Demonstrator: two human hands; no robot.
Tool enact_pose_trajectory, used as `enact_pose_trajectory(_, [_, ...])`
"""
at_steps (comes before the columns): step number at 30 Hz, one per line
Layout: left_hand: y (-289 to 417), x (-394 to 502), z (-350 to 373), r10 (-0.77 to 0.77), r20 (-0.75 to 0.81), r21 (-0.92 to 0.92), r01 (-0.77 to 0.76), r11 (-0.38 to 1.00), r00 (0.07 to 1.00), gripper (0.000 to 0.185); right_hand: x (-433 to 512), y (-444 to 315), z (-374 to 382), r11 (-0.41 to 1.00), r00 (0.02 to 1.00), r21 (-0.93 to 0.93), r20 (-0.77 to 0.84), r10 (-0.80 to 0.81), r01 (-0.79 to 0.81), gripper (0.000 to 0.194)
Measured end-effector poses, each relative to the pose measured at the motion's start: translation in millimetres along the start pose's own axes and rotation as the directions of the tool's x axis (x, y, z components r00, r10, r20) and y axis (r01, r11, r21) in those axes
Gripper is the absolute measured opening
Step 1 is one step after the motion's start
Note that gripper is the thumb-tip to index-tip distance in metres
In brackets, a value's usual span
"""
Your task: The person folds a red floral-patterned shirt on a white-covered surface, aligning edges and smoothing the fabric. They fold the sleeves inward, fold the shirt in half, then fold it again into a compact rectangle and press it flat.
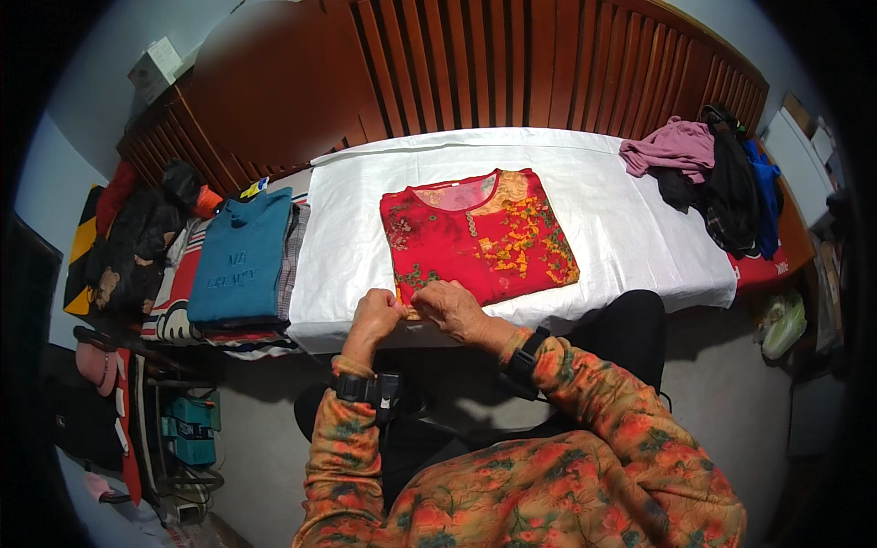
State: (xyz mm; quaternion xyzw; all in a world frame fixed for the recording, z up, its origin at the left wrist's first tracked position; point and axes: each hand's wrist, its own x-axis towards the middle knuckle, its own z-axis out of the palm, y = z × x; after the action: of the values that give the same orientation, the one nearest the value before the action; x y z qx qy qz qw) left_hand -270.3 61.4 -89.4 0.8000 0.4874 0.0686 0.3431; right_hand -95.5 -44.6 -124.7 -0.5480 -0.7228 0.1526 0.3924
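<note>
A red floral garment (473, 240), folded into a rough rectangle, lies on a white cloth (616, 226) with its round neckline away from me. My left hand (379, 314) is at its near left corner, fingers curled on the edge of the fabric. Just right of it, my right hand (449, 308) pinches the near edge, with the fingertips partly hidden. To the left of the garment, a stack of folded clothes is topped by a teal sweatshirt (240, 257) with lettering on its front.
Dark clothes (140, 240) are heaped at the far left. A pink garment (675, 147) and dark and blue clothes lie at the right end. A slatted wooden headboard (479, 68) stands behind. A pink hat (97, 366) is at the lower left.
</note>
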Motion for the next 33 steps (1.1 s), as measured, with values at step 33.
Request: enact_pose_trajectory(33, [-2, -10, 1, 0.002, -0.003, -0.081, -0.002, 0.997, 1.0, 0.033, -8, -16, -6, 0.907, 0.991, -0.416, -0.074, -0.112, 0.072, 0.031])
